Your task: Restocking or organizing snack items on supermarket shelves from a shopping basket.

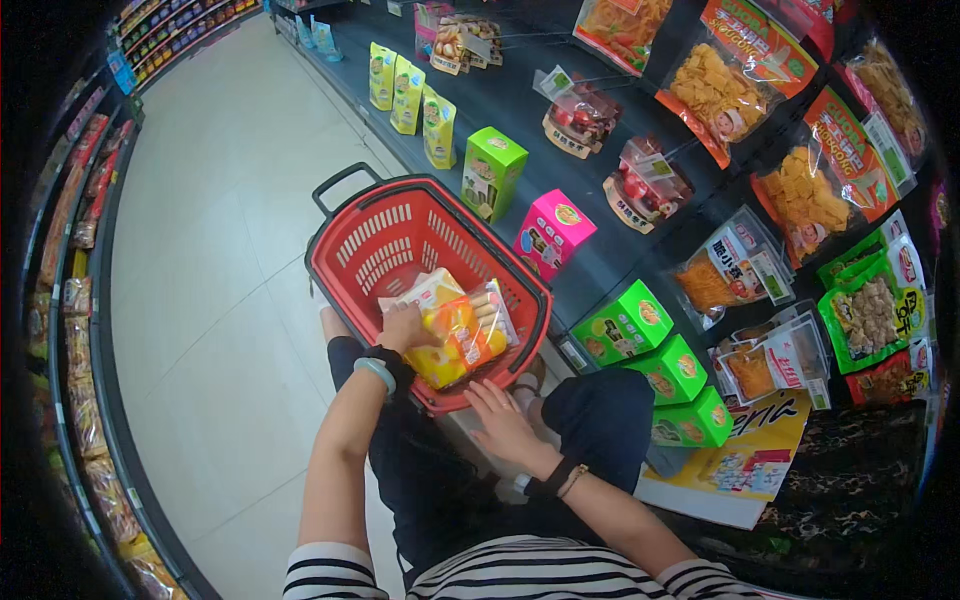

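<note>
A red plastic shopping basket (328,255) with a dark rim and handle is in front of me. My left hand (405,328) reaches over its near side and touches a yellow and orange snack packet (465,337); its fingertips are partly hidden, so its grip cannot be made out. Under and beside that packet lie a pale, yellow-marked package (439,286) and a clear pack of stick-shaped snacks (491,309). My right hand (501,420) is spread with its fingers apart at the basket's near right edge, fingertips close to the rim, holding nothing.
Right of the basket, a dark shelf (480,82) bears green boxes (495,169), a pink box (555,232) and yellow-green pouches (439,127). Snack bags (720,97) hang above it. Another stocked shelf (112,390) stands left across the tiled aisle (225,300). My knees flank the basket's near end.
</note>
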A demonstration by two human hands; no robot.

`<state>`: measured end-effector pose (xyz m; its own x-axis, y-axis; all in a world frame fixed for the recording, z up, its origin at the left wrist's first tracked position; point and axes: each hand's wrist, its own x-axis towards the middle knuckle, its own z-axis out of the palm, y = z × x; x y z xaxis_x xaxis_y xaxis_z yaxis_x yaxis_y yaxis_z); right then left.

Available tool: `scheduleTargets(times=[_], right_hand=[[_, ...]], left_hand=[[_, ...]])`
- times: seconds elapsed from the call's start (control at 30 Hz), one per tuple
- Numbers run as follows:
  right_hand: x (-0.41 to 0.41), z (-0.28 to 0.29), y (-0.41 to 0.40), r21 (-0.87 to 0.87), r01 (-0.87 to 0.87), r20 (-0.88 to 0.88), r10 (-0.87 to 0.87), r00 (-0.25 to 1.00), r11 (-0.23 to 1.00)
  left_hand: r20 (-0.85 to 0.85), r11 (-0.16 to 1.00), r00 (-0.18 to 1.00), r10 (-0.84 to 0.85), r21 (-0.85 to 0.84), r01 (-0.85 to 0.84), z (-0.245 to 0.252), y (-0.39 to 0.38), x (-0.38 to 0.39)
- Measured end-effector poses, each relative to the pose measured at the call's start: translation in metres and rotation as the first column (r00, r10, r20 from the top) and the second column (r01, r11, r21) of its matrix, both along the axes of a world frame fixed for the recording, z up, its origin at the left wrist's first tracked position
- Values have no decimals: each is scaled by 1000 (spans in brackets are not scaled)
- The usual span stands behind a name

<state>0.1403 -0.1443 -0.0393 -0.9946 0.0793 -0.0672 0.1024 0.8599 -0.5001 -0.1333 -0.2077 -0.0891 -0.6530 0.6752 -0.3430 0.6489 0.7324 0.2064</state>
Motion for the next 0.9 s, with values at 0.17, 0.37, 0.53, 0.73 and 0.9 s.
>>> scheduleTargets(times=[0.17, 0.37, 0.53, 0.73, 0.9], right_hand=[[1, -4, 3, 1, -9, 23, 9, 1000, 1000], [4, -10, 6, 46, 20, -39, -19, 999, 999], [-1, -5, -2, 5, 17, -16, -17, 1000, 1000], [-7, -9, 8, 58, 65, -81, -60, 995, 996], [-13, -8, 10, 43, 71, -85, -67, 994, 997]], left_hand=[[251, 977, 968, -25, 213, -30, 12, -12, -5], [50, 876, 974, 223, 429, -222, 92, -25, 4], [536, 483, 806, 252, 652, -585, 82, -82, -14], [938, 309, 346, 22, 323, -895, 125, -95, 10], [992, 255, 105, -70, 120, -960, 119, -72, -9]])
